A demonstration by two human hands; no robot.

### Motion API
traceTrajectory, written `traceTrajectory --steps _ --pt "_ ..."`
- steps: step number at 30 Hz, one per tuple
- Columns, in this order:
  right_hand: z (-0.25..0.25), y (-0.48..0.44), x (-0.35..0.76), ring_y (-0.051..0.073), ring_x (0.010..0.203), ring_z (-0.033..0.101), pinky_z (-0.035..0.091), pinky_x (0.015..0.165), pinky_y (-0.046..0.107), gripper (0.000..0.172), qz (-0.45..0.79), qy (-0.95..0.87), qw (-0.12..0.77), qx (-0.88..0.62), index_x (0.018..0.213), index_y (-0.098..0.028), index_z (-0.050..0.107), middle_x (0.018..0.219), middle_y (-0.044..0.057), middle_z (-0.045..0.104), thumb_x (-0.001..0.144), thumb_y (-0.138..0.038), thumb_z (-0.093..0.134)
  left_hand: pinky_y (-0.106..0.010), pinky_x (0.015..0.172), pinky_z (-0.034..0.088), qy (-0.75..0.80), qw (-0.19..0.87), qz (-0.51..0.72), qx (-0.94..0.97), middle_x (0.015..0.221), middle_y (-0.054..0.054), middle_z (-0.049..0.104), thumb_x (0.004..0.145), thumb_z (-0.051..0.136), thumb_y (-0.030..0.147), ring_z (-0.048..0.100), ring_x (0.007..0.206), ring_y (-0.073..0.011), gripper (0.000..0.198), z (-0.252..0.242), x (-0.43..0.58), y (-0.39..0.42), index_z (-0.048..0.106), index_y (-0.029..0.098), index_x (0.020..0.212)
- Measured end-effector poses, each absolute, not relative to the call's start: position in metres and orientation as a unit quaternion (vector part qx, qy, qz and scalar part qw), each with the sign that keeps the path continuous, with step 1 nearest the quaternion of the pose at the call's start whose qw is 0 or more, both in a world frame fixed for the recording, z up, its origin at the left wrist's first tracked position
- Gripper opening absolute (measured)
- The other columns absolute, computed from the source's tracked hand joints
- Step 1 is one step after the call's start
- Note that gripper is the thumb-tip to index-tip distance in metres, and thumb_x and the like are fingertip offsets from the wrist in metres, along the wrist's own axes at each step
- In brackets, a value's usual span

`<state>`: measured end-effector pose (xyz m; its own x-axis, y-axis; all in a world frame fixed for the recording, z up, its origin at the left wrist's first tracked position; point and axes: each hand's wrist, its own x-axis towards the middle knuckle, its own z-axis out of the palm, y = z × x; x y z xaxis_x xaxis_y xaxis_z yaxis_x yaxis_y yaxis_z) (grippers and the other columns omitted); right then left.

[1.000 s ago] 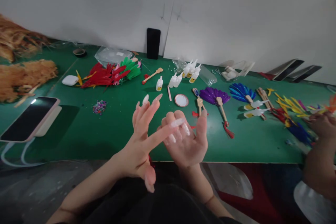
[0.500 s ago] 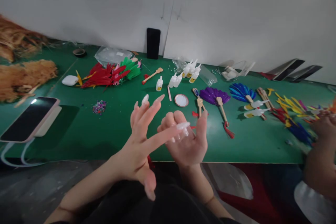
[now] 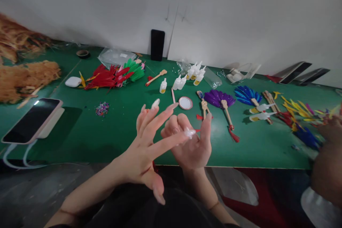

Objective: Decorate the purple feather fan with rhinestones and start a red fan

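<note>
Both of my hands are raised over the front edge of the green table (image 3: pixel 120 135), and neither holds a thing. My left hand (image 3: pixel 143 149) is open, its fingers spread and thumb pointing down. Its index finger reaches across to the curled fingertips of my right hand (image 3: pixel 191 151), and they seem to touch. The right fingers are folded toward the palm, with the thumb upright and apart. Just beyond the hands lie a small white dish with a red rim (image 3: pixel 185 103), a pink stick (image 3: pixel 173 96) and a wooden-handled piece (image 3: pixel 204 104). A purple feather fan (image 3: pixel 219 97) lies to their right.
Several glue bottles (image 3: pixel 196 72) stand at the back. Red feathers (image 3: pixel 103 77), sequins (image 3: pixel 102 109) and a phone (image 3: pixel 32 121) lie left. A blue feather fan (image 3: pixel 248 95) lies right, near another person's hand (image 3: pixel 331 128) and loose feathers. A dark phone (image 3: pixel 157 45) leans on the wall.
My left hand's fingers have shifted slightly right, and its index fingertip is a little lower against the right fingers. The view has shifted slightly. My right hand keeps nearly the same pose.
</note>
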<state>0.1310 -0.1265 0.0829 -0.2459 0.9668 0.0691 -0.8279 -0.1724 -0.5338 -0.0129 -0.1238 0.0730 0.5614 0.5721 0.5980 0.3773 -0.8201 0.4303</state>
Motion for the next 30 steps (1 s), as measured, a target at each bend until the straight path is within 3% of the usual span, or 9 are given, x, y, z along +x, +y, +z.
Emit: traceTrajectory --steps 4,9,16,22,26,30 --pt "0.085 -0.127 0.132 0.016 0.053 0.033 0.041 0.058 0.032 0.056 0.746 -0.251 0.59 -0.183 0.062 -0.025 0.04 0.06 -0.002 0.037 0.081 -0.077 0.029 -0.057 0.116 0.006 0.246 0.106 0.371 0.889 0.156 0.0 0.021 0.072 0.041 0.081 0.017 0.143 -0.0368 0.073 0.074 -0.012 -0.126 0.049 0.041 0.133" --pt "0.081 -0.128 0.131 0.015 0.054 0.033 0.037 0.055 0.03 0.054 0.755 -0.22 0.594 -0.169 0.064 -0.024 0.04 0.064 -0.002 0.038 0.085 -0.072 0.027 -0.057 0.115 0.013 0.276 0.1 0.388 0.874 0.153 -0.005 0.03 0.072 0.033 0.085 0.017 0.142 -0.0374 0.085 0.071 -0.012 -0.123 0.047 0.032 0.137" --pt "0.084 -0.127 0.13 0.016 0.054 0.029 0.034 0.055 0.03 0.052 0.761 -0.212 0.59 -0.167 0.062 -0.025 0.037 0.061 -0.003 0.033 0.083 -0.072 0.033 -0.053 0.116 0.006 0.23 0.077 0.384 0.891 0.159 -0.002 0.009 0.07 0.033 0.086 0.015 0.142 -0.0364 0.087 0.067 -0.005 -0.127 0.035 0.039 0.143" --pt "0.083 -0.128 0.129 0.015 0.054 0.027 0.032 0.056 0.03 0.051 0.773 -0.174 0.588 -0.164 0.063 -0.024 0.035 0.065 -0.003 0.032 0.084 -0.07 0.034 -0.054 0.114 0.014 0.266 0.073 0.407 0.871 0.153 -0.008 0.026 0.07 0.036 0.085 0.019 0.141 -0.0386 0.095 0.066 -0.004 -0.127 0.032 0.028 0.147" --pt "0.087 -0.127 0.129 0.016 0.055 0.03 0.033 0.056 0.03 0.051 0.768 -0.18 0.584 -0.193 0.06 -0.024 0.035 0.061 -0.003 0.032 0.081 -0.071 0.038 -0.054 0.116 0.005 0.26 0.064 0.384 0.884 0.154 -0.004 0.025 0.069 0.037 0.085 0.014 0.143 -0.0381 0.088 0.066 -0.001 -0.129 0.038 0.036 0.142" --pt "0.087 -0.127 0.129 0.016 0.056 0.033 0.036 0.058 0.031 0.052 0.756 -0.194 0.587 -0.215 0.06 -0.025 0.035 0.06 -0.003 0.032 0.082 -0.072 0.033 -0.053 0.116 0.009 0.265 0.08 0.4 0.874 0.156 0.002 0.021 0.066 0.04 0.086 0.009 0.144 -0.0357 0.088 0.057 -0.003 -0.132 0.027 0.047 0.144"
